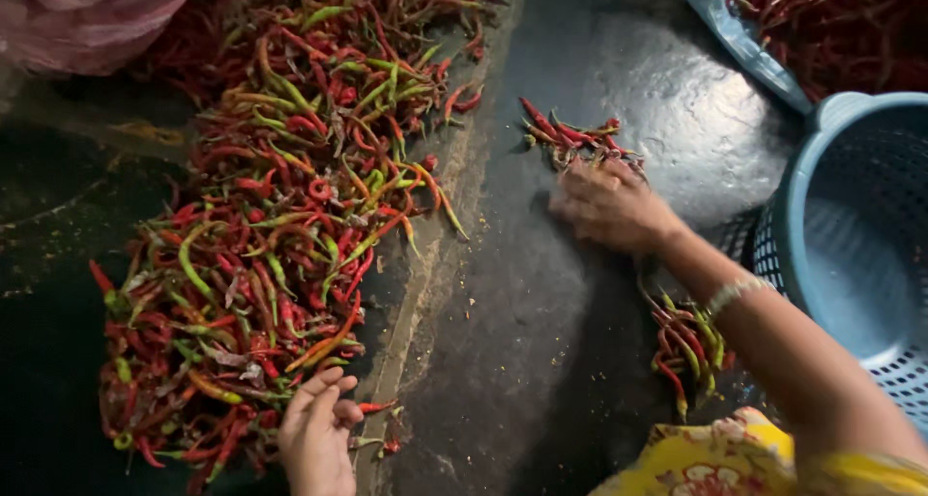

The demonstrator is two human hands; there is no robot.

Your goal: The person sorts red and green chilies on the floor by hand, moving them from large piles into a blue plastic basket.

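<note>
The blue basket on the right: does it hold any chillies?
No. The blue basket shows only its bare perforated inside, while the chillies lie heaped on the dark floor.

Chilli heap [280,225]: red mixed with green and orange. Basket [851,245], right of heap: pale blue, perforated. Sleeve [735,462] below basket: yellow, red floral print. Floor [541,322]: black.
</note>
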